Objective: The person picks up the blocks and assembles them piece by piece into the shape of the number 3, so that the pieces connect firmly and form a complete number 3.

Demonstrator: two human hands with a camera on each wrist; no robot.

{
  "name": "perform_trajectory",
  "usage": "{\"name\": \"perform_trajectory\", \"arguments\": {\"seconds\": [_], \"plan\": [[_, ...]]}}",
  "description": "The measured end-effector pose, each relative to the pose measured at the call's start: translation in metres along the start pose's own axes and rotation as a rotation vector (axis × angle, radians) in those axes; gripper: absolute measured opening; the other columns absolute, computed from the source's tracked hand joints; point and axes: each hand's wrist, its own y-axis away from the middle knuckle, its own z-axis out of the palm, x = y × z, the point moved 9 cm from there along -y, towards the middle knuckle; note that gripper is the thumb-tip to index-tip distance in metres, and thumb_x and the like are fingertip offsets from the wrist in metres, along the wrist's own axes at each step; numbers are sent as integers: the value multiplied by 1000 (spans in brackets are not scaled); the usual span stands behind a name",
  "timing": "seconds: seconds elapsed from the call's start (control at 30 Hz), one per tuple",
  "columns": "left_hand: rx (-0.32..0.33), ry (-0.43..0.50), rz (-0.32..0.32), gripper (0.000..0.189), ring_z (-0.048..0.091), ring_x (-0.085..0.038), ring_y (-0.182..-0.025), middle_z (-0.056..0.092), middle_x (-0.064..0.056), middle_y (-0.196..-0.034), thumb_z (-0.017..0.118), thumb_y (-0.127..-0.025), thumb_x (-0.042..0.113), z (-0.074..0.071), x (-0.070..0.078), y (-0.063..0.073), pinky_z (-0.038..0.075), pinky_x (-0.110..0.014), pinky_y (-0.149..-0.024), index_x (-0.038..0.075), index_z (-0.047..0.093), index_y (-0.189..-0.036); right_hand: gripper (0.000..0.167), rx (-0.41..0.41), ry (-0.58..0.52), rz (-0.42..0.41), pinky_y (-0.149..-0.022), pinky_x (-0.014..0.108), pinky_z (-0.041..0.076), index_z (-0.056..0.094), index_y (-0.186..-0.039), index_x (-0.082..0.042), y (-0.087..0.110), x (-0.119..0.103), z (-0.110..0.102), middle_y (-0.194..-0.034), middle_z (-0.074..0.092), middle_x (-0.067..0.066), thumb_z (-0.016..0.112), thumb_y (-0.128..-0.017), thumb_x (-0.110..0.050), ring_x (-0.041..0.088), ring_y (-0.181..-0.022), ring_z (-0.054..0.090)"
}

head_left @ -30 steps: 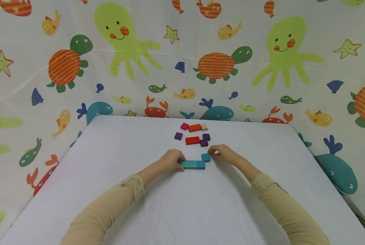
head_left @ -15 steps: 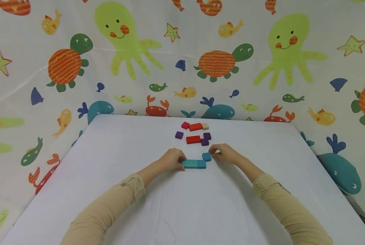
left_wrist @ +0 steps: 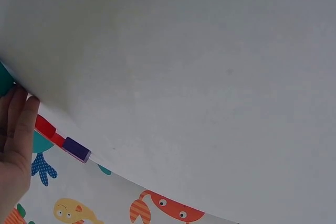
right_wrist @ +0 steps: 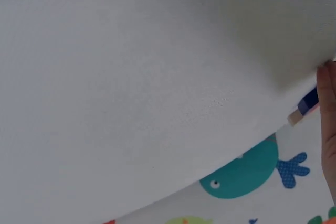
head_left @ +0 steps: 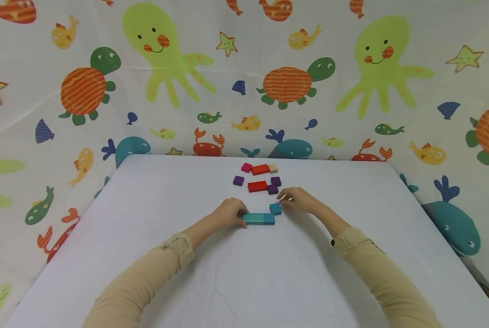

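In the head view, my left hand (head_left: 229, 212) grips the left end of a long teal block (head_left: 253, 218), thumb at the front and fingers behind. A blue block (head_left: 269, 219) sits flush against its right end. Just behind that lies a small blue cube (head_left: 275, 208). My right hand (head_left: 297, 199) hovers at the cube's back right corner, fingers slightly parted with nothing seen between them; whether a fingertip touches the cube, I cannot tell. The left wrist view catches part of the teal block (left_wrist: 4, 81) by the fingertips.
Behind my hands lie a red block (head_left: 257, 186) with purple cubes (head_left: 238, 181) around it. Farther back, a red block (head_left: 260, 169) stands between a pink cube (head_left: 246, 167) and a beige cube (head_left: 273, 168). A patterned cloth hangs behind the white table (head_left: 178, 191).
My right hand has lifted slightly up and away from the small blue cube, its fingers parting. The left hand stays on the teal block. The view shifts a little.
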Motion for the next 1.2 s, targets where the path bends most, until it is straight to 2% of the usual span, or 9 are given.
{"name": "perform_trajectory", "arguments": {"seconds": [0.3,0.53,0.7,0.9,1.03,1.2], "plan": [[-1,-1,-2,40,56,-14,-82,70,-7,-97,80,-74,19,0,-1,2,52,-26,-79,4,70,-110,17,143,9,83,-81,36,55,64,-105,2,-11,0,-13,-101,68,17,59,-90,-5,26,-90,64],[8,-2,8,40,56,-14,-81,70,-7,-96,81,-74,19,-1,-2,0,52,-26,-78,4,70,-109,18,216,41,170,-85,36,53,63,-106,-1,-19,6,-17,-100,67,15,62,-89,-8,27,-93,61],[1,11,1,40,56,-14,-82,70,-7,-96,81,-74,19,0,-1,0,52,-26,-78,4,70,-109,23,232,64,223,-81,35,52,61,-107,-1,-23,11,-17,-97,65,15,67,-87,-12,27,-90,58],[1,8,1,40,55,-14,-81,70,-6,-95,81,-74,19,1,0,1,52,-25,-77,4,70,-109,37,256,107,370,-69,26,49,57,-101,0,-28,18,-14,-88,61,14,72,-83,-29,23,-81,54],[-2,3,-5,40,55,-14,-80,70,-6,-95,81,-74,19,1,-1,1,52,-25,-76,4,70,-109,46,235,165,445,-73,26,51,59,-104,2,-33,16,-9,-91,62,15,72,-82,-37,23,-86,55],[6,3,-14,39,54,-13,-79,70,-5,-93,81,-73,19,1,-2,0,52,-25,-76,5,71,-108,55,222,219,469,-83,32,54,58,-115,4,-38,7,-8,-103,63,17,71,-82,-38,25,-93,56]]}}
